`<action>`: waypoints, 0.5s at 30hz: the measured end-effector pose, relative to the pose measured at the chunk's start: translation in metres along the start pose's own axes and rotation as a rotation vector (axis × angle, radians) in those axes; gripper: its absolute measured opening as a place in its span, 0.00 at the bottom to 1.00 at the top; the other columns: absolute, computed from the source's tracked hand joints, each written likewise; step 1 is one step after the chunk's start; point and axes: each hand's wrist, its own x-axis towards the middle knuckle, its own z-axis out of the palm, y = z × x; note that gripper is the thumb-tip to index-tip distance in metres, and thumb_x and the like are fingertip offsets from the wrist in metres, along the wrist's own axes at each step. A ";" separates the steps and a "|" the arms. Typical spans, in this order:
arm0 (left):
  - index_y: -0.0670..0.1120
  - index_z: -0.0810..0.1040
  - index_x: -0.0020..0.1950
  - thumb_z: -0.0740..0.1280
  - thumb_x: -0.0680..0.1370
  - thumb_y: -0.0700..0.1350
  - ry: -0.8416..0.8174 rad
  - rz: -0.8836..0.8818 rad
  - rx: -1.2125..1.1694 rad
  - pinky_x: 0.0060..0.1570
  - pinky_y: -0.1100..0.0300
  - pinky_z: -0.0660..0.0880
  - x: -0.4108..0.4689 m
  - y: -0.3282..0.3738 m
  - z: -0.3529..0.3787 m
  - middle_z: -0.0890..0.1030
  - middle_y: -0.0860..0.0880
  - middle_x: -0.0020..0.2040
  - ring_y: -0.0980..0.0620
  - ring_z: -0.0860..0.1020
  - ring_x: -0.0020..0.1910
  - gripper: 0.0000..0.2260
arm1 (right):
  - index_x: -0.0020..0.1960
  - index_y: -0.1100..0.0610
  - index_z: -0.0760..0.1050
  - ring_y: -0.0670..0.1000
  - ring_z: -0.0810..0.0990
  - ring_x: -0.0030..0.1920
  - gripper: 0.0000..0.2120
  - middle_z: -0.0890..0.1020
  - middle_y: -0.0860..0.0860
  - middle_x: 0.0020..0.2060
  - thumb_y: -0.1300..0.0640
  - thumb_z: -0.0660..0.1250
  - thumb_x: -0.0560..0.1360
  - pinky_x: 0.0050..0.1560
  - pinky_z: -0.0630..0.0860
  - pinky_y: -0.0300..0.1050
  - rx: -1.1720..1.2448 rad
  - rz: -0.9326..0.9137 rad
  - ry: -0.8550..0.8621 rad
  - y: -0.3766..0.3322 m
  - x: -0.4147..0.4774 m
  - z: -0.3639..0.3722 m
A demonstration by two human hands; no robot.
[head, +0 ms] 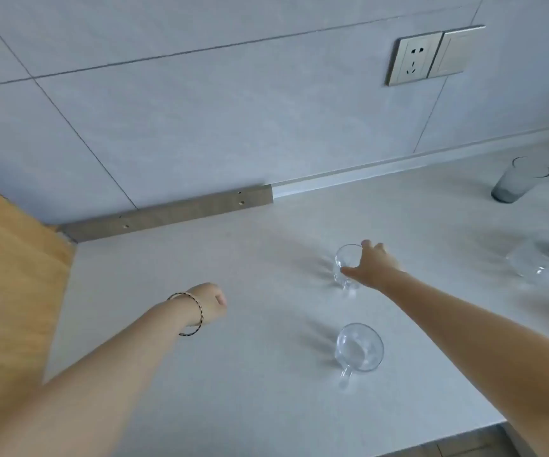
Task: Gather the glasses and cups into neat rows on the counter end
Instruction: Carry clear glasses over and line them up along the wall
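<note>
The fingers point(348, 273) of the right hand point(370, 267) are pinched over the rim of a far clear cup point(345, 268); the left hand point(212, 303) is curled, empty. A near handled cup point(358, 347) could be clipped by the forearm (smooth glass slides easily). Farther right, a smoky tumbler point(513, 183) is seen on the matte counter point(167, 374).

Right hand point(370, 265) grip on far glass cup point(345, 265); left hand point(212, 303) fisted, empty.
</note>
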 end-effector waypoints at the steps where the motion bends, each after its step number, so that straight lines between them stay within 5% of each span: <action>1: 0.50 0.67 0.39 0.56 0.74 0.37 -0.001 -0.001 -0.004 0.31 0.63 0.62 0.004 -0.002 0.000 0.71 0.48 0.38 0.49 0.69 0.36 0.08 | 0.72 0.57 0.58 0.60 0.72 0.65 0.37 0.67 0.58 0.66 0.42 0.68 0.71 0.60 0.72 0.51 -0.005 0.001 0.005 -0.004 0.006 0.000; 5: 0.49 0.66 0.41 0.55 0.75 0.37 -0.058 -0.045 0.015 0.31 0.61 0.60 0.007 -0.012 -0.008 0.69 0.47 0.38 0.49 0.66 0.39 0.07 | 0.71 0.53 0.58 0.60 0.70 0.65 0.36 0.66 0.56 0.65 0.48 0.71 0.69 0.55 0.73 0.49 -0.110 0.018 -0.052 -0.016 0.018 0.007; 9: 0.49 0.75 0.52 0.56 0.78 0.41 -0.056 -0.084 -0.023 0.40 0.62 0.66 0.007 -0.033 -0.017 0.71 0.54 0.36 0.50 0.70 0.44 0.10 | 0.69 0.54 0.60 0.60 0.70 0.63 0.33 0.66 0.55 0.62 0.52 0.71 0.69 0.44 0.70 0.44 -0.219 0.029 -0.042 -0.022 0.021 0.014; 12: 0.45 0.76 0.56 0.57 0.78 0.42 -0.020 -0.113 -0.058 0.35 0.64 0.66 0.009 -0.063 -0.023 0.71 0.55 0.38 0.51 0.71 0.45 0.11 | 0.70 0.50 0.60 0.59 0.70 0.62 0.35 0.67 0.54 0.62 0.49 0.72 0.68 0.48 0.72 0.45 -0.262 -0.040 -0.054 -0.036 0.017 0.017; 15: 0.45 0.76 0.57 0.58 0.78 0.42 0.030 -0.142 -0.091 0.44 0.64 0.66 0.008 -0.102 -0.032 0.70 0.57 0.36 0.52 0.71 0.45 0.11 | 0.71 0.49 0.59 0.58 0.71 0.61 0.38 0.68 0.53 0.62 0.48 0.72 0.66 0.51 0.74 0.45 -0.291 -0.139 -0.067 -0.072 0.006 0.026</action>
